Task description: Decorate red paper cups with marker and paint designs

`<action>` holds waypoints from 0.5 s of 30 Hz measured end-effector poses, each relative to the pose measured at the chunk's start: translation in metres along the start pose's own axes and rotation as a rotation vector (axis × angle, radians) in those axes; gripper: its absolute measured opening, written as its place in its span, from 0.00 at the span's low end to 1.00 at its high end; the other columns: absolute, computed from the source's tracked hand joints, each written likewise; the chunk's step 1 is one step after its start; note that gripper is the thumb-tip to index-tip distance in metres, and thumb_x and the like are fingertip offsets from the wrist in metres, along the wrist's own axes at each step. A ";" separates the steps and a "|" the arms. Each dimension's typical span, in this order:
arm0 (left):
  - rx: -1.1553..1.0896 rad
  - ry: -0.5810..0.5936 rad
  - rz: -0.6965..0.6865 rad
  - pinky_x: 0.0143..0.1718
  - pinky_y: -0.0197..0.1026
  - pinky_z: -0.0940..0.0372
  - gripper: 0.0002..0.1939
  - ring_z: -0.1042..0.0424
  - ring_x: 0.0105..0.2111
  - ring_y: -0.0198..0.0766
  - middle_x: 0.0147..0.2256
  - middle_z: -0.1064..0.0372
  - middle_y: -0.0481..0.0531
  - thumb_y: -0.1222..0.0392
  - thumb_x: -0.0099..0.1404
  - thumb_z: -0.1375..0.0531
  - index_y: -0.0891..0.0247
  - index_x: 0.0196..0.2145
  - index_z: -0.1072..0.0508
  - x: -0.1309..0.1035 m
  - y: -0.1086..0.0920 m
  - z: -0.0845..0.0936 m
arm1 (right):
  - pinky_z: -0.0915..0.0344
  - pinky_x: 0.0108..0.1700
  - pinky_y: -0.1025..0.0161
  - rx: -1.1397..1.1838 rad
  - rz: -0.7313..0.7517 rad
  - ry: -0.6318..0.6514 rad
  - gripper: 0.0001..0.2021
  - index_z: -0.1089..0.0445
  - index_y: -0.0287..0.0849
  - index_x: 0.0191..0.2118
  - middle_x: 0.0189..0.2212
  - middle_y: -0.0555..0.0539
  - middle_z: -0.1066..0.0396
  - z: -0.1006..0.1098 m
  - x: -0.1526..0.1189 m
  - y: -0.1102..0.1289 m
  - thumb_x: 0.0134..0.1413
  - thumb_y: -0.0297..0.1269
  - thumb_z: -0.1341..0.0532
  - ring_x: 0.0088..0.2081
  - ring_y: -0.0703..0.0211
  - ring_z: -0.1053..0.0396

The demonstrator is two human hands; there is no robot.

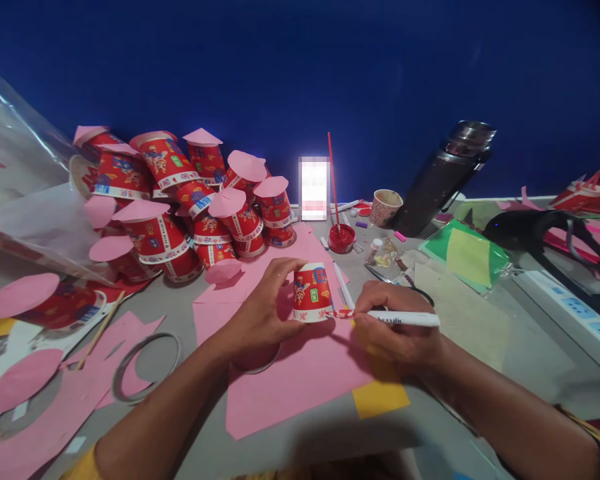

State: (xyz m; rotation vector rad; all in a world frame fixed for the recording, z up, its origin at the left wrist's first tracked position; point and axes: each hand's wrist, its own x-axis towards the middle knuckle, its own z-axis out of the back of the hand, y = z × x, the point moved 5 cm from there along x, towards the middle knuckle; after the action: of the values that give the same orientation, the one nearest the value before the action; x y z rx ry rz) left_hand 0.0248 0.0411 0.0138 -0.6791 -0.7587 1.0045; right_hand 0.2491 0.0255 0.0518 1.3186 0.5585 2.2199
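My left hand [263,307] grips a red printed paper cup [313,292], with the thumb near its white rim and the fingers at its top. The cup is upside down, rim toward the bottom. In my right hand [397,327] is a white acrylic marker [405,318], held like a pen. Its red-smeared front end meets the rim band on the cup's right side. Reddish marks show on that band. Pink paper [300,393] lies beneath both hands. Behind my left hand a round rim [263,360] shows partly; the rest of that thing is hidden.
Piled at the back left are several red cups with pink paper tops [153,230]. A red paint pot [341,239] holds an upright brush. A black flask [437,180] leans at the right near a power strip [573,317]. A tape roll [147,367] lies at left.
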 end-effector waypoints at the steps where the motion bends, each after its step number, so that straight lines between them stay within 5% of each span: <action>1: 0.002 -0.001 0.001 0.68 0.61 0.34 0.41 0.33 0.65 0.56 0.64 0.35 0.57 0.40 0.60 0.25 0.50 0.65 0.35 0.000 0.000 0.000 | 0.37 0.26 0.65 0.001 -0.002 0.010 0.07 0.26 0.44 0.34 0.25 0.51 0.23 0.000 0.000 0.000 0.67 0.30 0.37 0.23 0.64 0.30; 6: -0.013 -0.005 0.020 0.68 0.61 0.34 0.42 0.33 0.66 0.57 0.64 0.35 0.58 0.40 0.58 0.24 0.52 0.64 0.34 0.000 -0.001 0.001 | 0.35 0.27 0.66 0.029 -0.039 0.065 0.07 0.26 0.44 0.33 0.24 0.52 0.24 -0.003 0.000 -0.003 0.64 0.28 0.36 0.23 0.64 0.30; 15: -0.032 0.026 0.017 0.72 0.62 0.39 0.40 0.35 0.69 0.58 0.67 0.36 0.58 0.54 0.59 0.27 0.52 0.67 0.35 0.001 0.002 0.002 | 0.30 0.34 0.63 0.067 -0.201 -0.227 0.04 0.22 0.47 0.39 0.30 0.51 0.20 0.005 -0.016 -0.019 0.65 0.30 0.33 0.30 0.59 0.24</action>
State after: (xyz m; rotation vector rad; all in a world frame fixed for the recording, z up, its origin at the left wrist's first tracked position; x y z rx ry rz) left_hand 0.0222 0.0434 0.0139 -0.7260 -0.7492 0.9986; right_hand 0.2643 0.0319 0.0319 1.4560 0.6531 1.8759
